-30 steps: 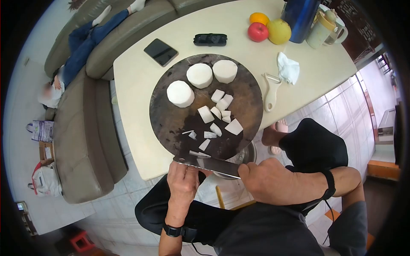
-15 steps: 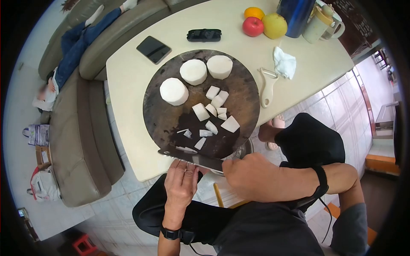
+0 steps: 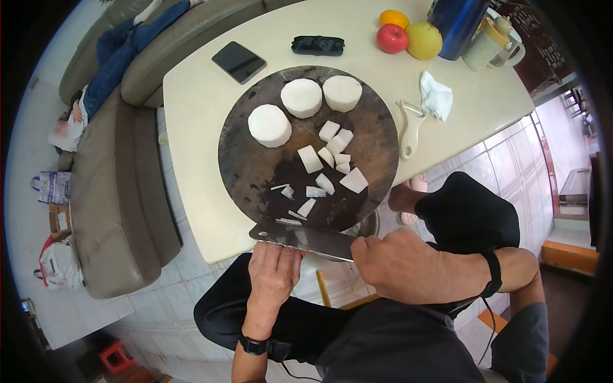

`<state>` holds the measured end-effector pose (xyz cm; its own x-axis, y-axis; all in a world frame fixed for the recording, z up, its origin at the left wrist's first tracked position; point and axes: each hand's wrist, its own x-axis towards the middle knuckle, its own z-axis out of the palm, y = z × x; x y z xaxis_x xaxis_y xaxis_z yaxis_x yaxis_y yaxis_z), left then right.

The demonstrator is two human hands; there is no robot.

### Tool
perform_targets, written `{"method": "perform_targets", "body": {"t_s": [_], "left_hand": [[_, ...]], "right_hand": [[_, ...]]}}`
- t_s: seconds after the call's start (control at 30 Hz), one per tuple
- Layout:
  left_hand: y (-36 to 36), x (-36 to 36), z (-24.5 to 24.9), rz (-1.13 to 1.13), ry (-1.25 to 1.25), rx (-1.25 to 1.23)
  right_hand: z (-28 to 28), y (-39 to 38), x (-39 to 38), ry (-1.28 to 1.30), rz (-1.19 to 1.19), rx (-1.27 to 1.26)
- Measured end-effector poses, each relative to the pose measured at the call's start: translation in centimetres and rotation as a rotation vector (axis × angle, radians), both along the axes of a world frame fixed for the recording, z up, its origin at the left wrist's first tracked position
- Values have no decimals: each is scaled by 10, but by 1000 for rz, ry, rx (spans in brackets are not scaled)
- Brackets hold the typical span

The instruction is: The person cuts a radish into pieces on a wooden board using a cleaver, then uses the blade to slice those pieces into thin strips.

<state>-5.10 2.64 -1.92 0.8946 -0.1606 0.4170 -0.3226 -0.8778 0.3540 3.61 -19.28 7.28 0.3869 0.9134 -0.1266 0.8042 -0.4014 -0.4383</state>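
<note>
Right hand (image 3: 399, 271) is closed around the cleaver (image 3: 306, 239) handle; left hand (image 3: 273, 271) lies flat, fingers extended against the blade, at the cutting board (image 3: 255, 172) near rim. Radish chunks (image 3: 311, 159) are cut mid-board; three radish rounds (image 3: 301, 97) beyond are uncut

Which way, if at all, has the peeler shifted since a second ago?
No. The peeler still lies on the table just right of the cutting board, below the tissue; only the camera moved.
</note>
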Motion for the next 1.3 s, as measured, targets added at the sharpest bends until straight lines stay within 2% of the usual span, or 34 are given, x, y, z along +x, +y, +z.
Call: {"method": "perform_targets", "body": {"t_s": [0.27,0.37,0.63,0.97,1.03,1.3], "left_hand": [[-5,-1,-3,35,-29,21],[-3,-4,-5,47,-40,32],[-2,-4,-4,17,3,5],[-4,-4,-3,38,-33,63],[-6,-1,-1,49,-76,66],[-2,-5,-3,24,-15,40]], "right_hand": [[-16,13,-1,-59,-44,82],[-10,7,3,6,-47,133],[2,-1,3,-6,32,-3],[-11,15,4,3,-17,-6],[-9,10,6,31,-52,75],[4,-2,7,30,16,20]]}}
